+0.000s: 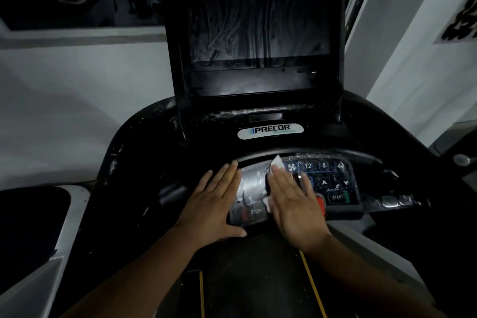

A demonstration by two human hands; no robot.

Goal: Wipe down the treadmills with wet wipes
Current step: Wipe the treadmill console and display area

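A black treadmill console [144, 162] fills the middle of the view, with a dark streaked screen [258, 26] above and a button panel [330, 178] below. My right hand [291, 201] lies flat with straight fingers on the panel, pressing a white wet wipe [276, 164] whose corners stick out past the fingertips and the thumb side. My left hand [214, 204] rests flat on the panel's left part, fingers straight, thumb spread along the lower edge. Between the hands the panel surface [251, 188] shines wet.
The running belt [255, 279] with yellow lines lies below my arms. A neighbouring machine's grey and black side [33, 227] stands at the left. White walls [64, 111] are close behind and at the right. Small silver buttons [392, 200] sit right of the panel.
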